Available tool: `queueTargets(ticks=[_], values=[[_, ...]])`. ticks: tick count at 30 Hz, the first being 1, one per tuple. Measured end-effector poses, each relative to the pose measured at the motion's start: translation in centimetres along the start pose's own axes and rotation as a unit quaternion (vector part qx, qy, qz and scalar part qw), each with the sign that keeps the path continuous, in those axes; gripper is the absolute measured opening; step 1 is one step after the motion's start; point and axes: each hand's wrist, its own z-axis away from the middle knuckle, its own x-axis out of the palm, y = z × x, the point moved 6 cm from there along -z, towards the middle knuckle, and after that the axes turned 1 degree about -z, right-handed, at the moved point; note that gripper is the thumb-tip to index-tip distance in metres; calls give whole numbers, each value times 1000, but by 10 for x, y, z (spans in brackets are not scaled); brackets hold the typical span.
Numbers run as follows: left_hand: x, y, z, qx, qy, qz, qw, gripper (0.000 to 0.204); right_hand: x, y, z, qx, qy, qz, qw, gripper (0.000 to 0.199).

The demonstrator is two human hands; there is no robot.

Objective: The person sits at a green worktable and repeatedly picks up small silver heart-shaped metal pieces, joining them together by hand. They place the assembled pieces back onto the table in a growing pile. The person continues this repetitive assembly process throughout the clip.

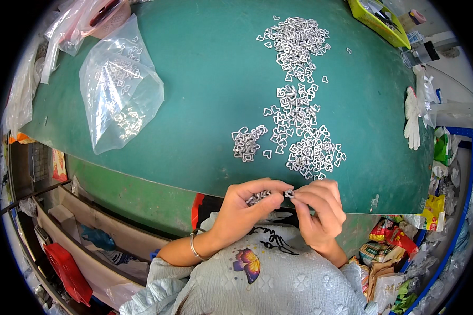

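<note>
At the near edge of the green table, my left hand is closed round several small silver heart-shaped metal rings. My right hand pinches one more heart ring between its fingertips, right by the left fingertips. Just beyond my right hand spreads a loose heap of heart rings, which runs on to a bigger heap farther off. A smaller pile lies to the left, with a single heart ring beside it.
A clear plastic bag with heart rings inside lies on the left of the table. At the far left stands a pink basket, at the far right a yellow-green tray. A white glove rests by the right edge. Below left sits a red basket.
</note>
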Motion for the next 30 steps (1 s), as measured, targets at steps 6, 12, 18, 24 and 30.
queueTargets(ticks=[6,12,18,24,30], values=[[-2,-12,-3,-52,-29,72,996,18,-2,15,1,18,-23,-9,1000,15],[0,-11,-5,-44,-65,173,982,19,-12,60,-16,146,0,112,983,25],[5,-11,-7,-42,-64,134,988,19,11,67,-26,94,-125,242,957,27],[2,-16,-11,-83,-40,163,982,21,7,65,-26,79,-75,198,974,19],[-6,-21,-8,-54,-30,79,995,26,-1,70,-9,106,-29,103,989,16]])
